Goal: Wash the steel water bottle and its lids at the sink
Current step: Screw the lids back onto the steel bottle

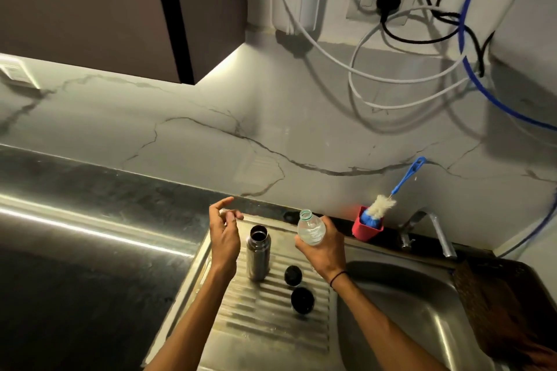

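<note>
The steel water bottle (258,253) stands upright and uncapped on the ribbed drainboard (265,319). Two black lids lie to its right on the drainboard, one lid (292,275) nearer the bottle, the other lid (302,300) closer to me. My left hand (223,235) hovers just left of the bottle with relaxed fingers, holding nothing. My right hand (324,245) grips a small clear plastic bottle (311,227), uncapped, raised to the right of the steel bottle's mouth.
The sink basin (401,310) lies to the right with a tap (434,229) behind it. A red cup (366,227) holds a blue-handled bottle brush (388,196). A brown cloth (494,307) hangs over the basin's right rim. Dark countertop (75,265) lies left. Cables hang above.
</note>
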